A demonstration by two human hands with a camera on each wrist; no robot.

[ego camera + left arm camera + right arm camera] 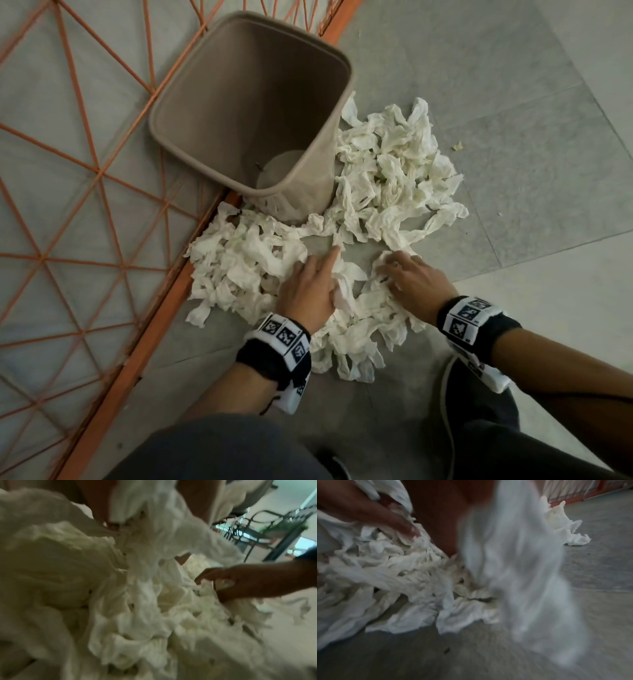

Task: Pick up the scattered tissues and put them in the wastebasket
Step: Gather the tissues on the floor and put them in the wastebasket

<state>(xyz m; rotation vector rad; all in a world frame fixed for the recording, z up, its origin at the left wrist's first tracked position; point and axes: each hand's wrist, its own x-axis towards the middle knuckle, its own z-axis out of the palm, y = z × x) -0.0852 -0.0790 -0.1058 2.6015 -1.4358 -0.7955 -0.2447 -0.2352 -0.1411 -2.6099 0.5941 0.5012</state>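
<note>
Both hands work the near heap: left hand [308, 284] pinches a crumpled white paper tissue [346, 277], right hand [416, 279] curls into scattered white tissues [387, 178] on the grey tiled floor [513, 137]. Upright beige plastic wastebasket [191, 85] appears empty; judged barely begun, nearly all tissues remain

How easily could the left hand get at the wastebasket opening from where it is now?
Probably easily. The left hand lies on the tissues just short of the wastebasket, whose open mouth faces up, and only loose tissues lie between them.
</note>
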